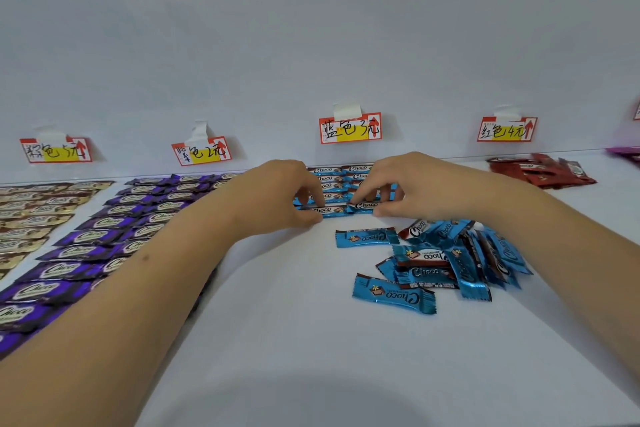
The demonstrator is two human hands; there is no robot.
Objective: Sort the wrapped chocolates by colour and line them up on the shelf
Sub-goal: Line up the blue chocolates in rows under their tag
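In the head view, both hands are reaching to the middle of the frame, over the white shelf (pixel 277 340). The left hand (pixel 280 194) is pinching the left end of the nearest blue chocolate (pixel 325 210) in the lined-up blue rows (pixel 341 184), thumb below and fingers curled above. The right hand (pixel 412 184) is pinching the neighbouring blue chocolate (pixel 362 206) in the same way. A loose pile of blue chocolates (pixel 450 260) is lying right of centre, just below the right hand. Purple rows (pixel 114 239) and gold rows (pixel 31 211) are filling the left side. Red chocolates (pixel 543 172) are sitting heaped at the upper right. Handwritten price tags (pixel 349 128) are hanging on the back wall.
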